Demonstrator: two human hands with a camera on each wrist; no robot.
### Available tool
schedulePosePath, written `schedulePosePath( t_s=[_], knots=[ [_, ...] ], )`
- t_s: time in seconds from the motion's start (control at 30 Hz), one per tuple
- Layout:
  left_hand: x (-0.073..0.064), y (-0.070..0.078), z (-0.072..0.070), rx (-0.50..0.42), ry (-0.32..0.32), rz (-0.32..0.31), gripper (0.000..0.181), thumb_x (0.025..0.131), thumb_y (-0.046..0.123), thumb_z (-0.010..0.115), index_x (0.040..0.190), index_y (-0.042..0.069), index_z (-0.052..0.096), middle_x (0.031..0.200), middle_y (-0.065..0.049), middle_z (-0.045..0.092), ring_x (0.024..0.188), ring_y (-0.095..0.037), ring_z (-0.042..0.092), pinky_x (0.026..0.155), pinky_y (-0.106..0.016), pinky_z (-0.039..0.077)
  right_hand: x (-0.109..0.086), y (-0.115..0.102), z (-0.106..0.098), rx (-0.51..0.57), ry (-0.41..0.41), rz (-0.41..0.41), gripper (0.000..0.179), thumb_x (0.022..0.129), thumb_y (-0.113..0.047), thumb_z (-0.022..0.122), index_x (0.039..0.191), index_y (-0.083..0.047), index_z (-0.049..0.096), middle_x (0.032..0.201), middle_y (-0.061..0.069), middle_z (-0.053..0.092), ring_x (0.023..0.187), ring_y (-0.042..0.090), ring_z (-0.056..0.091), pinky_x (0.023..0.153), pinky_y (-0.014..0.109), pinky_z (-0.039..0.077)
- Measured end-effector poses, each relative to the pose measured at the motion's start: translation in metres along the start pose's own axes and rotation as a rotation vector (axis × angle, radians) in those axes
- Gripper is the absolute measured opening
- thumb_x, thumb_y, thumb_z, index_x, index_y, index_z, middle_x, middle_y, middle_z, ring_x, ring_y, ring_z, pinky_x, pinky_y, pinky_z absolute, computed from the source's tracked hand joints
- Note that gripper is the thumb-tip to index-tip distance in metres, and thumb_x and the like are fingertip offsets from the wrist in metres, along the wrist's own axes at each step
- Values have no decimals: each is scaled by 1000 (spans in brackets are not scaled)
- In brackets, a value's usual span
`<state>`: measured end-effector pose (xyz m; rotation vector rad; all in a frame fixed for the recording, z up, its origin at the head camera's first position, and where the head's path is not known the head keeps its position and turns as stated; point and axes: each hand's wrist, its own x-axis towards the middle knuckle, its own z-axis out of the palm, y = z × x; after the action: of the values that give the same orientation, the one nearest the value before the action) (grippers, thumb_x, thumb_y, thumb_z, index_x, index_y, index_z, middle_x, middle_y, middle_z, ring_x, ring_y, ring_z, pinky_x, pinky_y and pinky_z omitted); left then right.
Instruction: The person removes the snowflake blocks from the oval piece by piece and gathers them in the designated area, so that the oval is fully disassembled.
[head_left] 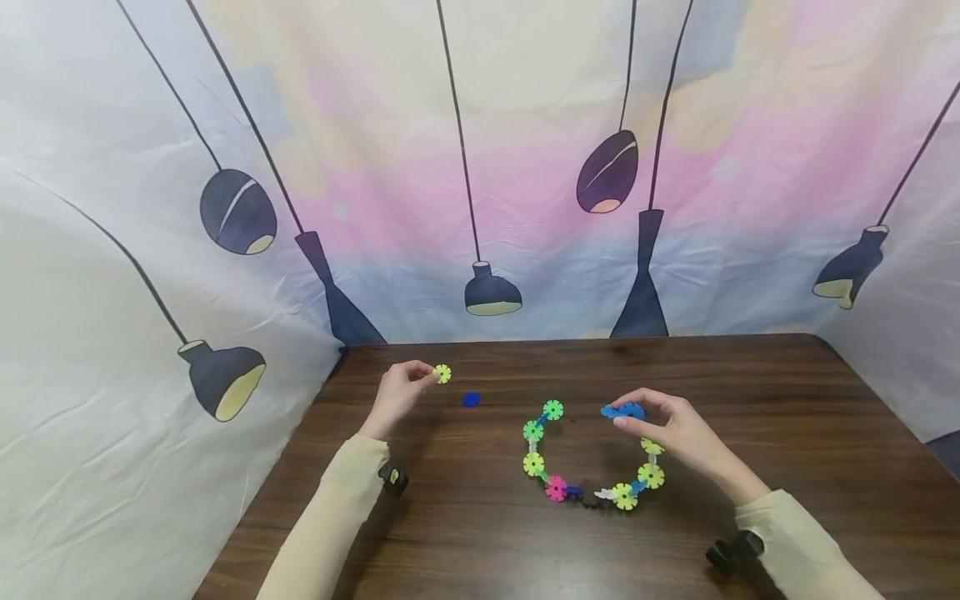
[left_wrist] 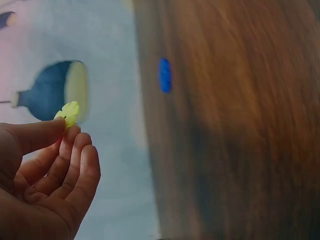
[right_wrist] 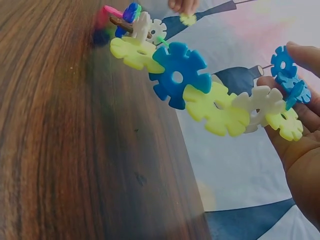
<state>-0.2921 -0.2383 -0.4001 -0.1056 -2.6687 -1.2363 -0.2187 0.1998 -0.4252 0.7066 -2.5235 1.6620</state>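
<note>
In the head view my left hand (head_left: 397,396) pinches a yellow notched plastic disc (head_left: 443,373) between thumb and fingertips, above the table's far left. Just right of it, a lone dark blue disc (head_left: 471,400) lies on the tabletop. My right hand (head_left: 678,429) pinches blue discs (head_left: 628,411) at one end of a curved chain of interlocked flower-shaped discs. The chain bends in an open ring, with a pink disc (head_left: 556,488) along its near side and a green disc (head_left: 552,409) at its other end. Seen from the right wrist, yellow, white and blue discs (right_wrist: 177,75) run up to the fingers.
A brown wooden table (head_left: 465,550) spans the lower head view. Behind it and on both sides hangs a pale cloth (head_left: 420,208) printed with dark pendant lamps. Each wrist wears a strapped black camera.
</note>
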Motion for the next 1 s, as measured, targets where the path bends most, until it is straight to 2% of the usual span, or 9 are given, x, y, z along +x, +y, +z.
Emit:
schedulePosePath(
  t_s=[0.17, 0.27, 0.4, 0.53, 0.8, 1.0],
  knots=[
    [13, -14, 11, 23, -36, -52, 19, 94, 14, 71, 102, -3, 73, 95, -22, 72, 82, -37, 67, 64, -31, 49, 2, 1, 2, 5, -4, -3, 21, 96, -26, 71, 116, -19, 70, 101, 6, 69, 80, 33, 62, 63, 32, 51],
    [19, -20, 18, 51, -55, -62, 16, 94, 12, 71, 99, -3, 73, 87, -17, 72, 74, -28, 66, 62, -30, 49, 4, 2, 3, 7, -11, -2, 21, 96, -25, 71, 115, -18, 70, 98, 7, 69, 75, 27, 61, 60, 32, 50],
    [24, -26, 27, 81, -75, -78, 14, 93, 10, 70, 96, -4, 72, 80, -12, 70, 69, -20, 62, 60, -30, 49, 5, 2, 5, 8, -17, -8, 19, 96, -25, 71, 114, -18, 71, 94, 7, 69, 70, 20, 59, 58, 31, 49],
    [27, -28, 33, 113, -85, -90, 12, 92, 8, 70, 95, -3, 72, 79, -11, 69, 68, -20, 63, 61, -31, 51, 6, 2, 6, 7, -22, -13, 19, 96, -25, 72, 114, -18, 72, 96, 6, 69, 72, 20, 61, 59, 31, 49],
    [33, -30, 35, 228, -82, -65, 10, 90, 5, 69, 91, -4, 73, 81, -11, 70, 69, -22, 60, 68, -39, 52, 8, 1, 8, 6, -31, -7, 19, 96, -25, 72, 114, -19, 72, 95, 6, 69, 71, 19, 60, 58, 31, 48],
    [38, -29, 40, 305, -78, -49, 11, 87, 1, 67, 78, -1, 73, 69, -8, 66, 58, -17, 48, 62, -33, 46, 8, 1, 10, 8, -31, 1, 20, 95, -26, 73, 113, -19, 72, 96, 6, 69, 73, 19, 61, 59, 31, 49]
  ],
)
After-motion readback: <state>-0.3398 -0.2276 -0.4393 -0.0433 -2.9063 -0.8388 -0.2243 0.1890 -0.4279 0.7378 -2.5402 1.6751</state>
